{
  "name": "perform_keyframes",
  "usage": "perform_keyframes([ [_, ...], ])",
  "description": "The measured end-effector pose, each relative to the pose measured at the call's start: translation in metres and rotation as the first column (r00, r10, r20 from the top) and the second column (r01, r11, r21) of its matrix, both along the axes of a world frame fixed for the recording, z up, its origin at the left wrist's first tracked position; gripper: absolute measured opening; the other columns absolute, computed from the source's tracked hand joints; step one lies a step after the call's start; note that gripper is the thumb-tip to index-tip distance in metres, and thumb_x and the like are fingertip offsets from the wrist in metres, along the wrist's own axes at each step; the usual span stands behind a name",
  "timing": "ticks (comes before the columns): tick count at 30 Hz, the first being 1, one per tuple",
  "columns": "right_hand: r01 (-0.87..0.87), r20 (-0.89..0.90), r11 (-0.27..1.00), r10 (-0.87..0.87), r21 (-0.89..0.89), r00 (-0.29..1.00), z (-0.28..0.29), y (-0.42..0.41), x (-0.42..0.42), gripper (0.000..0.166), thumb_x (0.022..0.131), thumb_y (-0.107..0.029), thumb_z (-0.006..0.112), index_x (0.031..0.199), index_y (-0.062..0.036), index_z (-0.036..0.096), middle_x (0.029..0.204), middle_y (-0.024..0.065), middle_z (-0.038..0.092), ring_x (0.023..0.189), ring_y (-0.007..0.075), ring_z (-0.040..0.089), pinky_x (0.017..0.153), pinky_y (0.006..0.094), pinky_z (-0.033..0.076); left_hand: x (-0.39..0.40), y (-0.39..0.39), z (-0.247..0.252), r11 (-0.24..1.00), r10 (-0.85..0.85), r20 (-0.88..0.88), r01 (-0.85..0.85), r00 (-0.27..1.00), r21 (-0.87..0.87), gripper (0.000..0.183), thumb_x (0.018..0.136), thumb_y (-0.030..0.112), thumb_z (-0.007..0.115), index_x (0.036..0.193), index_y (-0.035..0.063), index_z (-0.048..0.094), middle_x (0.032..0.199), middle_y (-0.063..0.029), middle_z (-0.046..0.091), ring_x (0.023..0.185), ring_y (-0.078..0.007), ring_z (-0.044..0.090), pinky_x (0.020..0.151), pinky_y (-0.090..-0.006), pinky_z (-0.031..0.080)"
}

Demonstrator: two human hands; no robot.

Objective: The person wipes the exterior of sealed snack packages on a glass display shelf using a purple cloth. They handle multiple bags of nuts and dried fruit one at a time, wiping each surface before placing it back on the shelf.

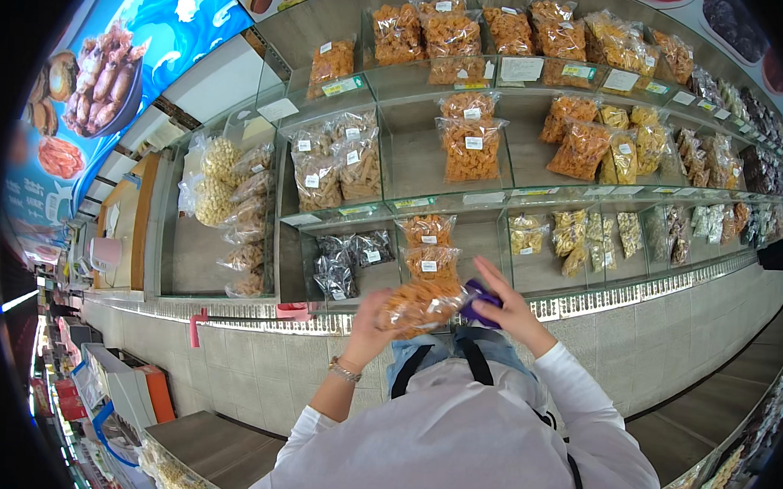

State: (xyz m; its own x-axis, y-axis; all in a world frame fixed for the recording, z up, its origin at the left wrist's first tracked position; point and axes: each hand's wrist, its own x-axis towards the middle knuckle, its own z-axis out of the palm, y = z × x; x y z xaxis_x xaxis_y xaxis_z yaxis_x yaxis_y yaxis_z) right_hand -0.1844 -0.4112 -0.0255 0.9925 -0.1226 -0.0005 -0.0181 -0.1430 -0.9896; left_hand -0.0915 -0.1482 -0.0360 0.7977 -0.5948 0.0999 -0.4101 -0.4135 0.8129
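Observation:
My left hand (368, 327) grips one end of a clear plastic bag of orange-brown snacks (420, 309), held tilted in front of my waist. At the bag's other end, my right hand (514, 310) has a purple handheld object (477, 303) between thumb and palm, with its fingers stretched out. The object touches or nearly touches the bag; its exact kind cannot be told. Just beyond the held bag, similar labelled snack bags (428, 262) stand in the lowest shelf compartment.
Glass-divided shelves (446, 196) hold several bagged dried snacks. Dark-wrapped packets (337, 268) lie in the lower left compartment. Pale puffed snack bags (215, 201) fill a side bin. A pink-handled stick (198, 328) juts over the tiled floor (249, 363). Behind me runs another display counter (713, 376).

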Motion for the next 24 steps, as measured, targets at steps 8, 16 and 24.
perform_keyframes([
  [8, -0.179, -0.13, 0.922, 0.142, -0.342, 0.981, -0.03, 0.001, -0.005, 0.046, 0.078, -0.027, 0.064, 0.12, -0.0112, 0.052, 0.109, 0.0125, 0.056, 0.095, 0.0308, 0.056, 0.08, 0.034, 0.046, -0.023, -0.025, -0.056, 1.0, -0.008, -0.191, 0.012, 0.982, 0.022, 0.059, 0.069, 0.02, 0.073, 0.12, 0.0042, 0.046, 0.115, -0.0163, 0.052, 0.108, -0.0328, 0.049, 0.092, -0.0376, 0.039],
  [16, 0.048, -0.05, 0.862, -0.085, -0.505, 0.995, -0.094, 0.003, 0.045, 0.039, 0.078, -0.025, 0.064, 0.112, -0.0068, 0.057, 0.103, 0.0148, 0.058, 0.09, 0.0316, 0.058, 0.077, 0.0357, 0.046, -0.007, -0.017, -0.071, 0.948, 0.319, -0.187, -0.309, 0.929, 0.079, 0.051, 0.077, 0.013, 0.063, 0.124, 0.0059, 0.044, 0.126, -0.016, 0.045, 0.106, -0.0312, 0.05, 0.089, -0.0363, 0.042],
  [24, -0.069, -0.258, 0.879, -0.062, -0.472, 0.964, -0.106, -0.041, 0.047, 0.038, 0.076, -0.023, 0.066, 0.109, -0.0053, 0.059, 0.096, 0.0156, 0.059, 0.083, 0.0302, 0.059, 0.074, 0.0344, 0.047, -0.051, 0.064, -0.073, 0.923, 0.355, -0.502, -0.379, 0.789, 0.057, 0.036, 0.082, 0.011, 0.058, 0.117, 0.0066, 0.051, 0.118, -0.0117, 0.048, 0.09, -0.0208, 0.059, 0.072, -0.0306, 0.051],
])
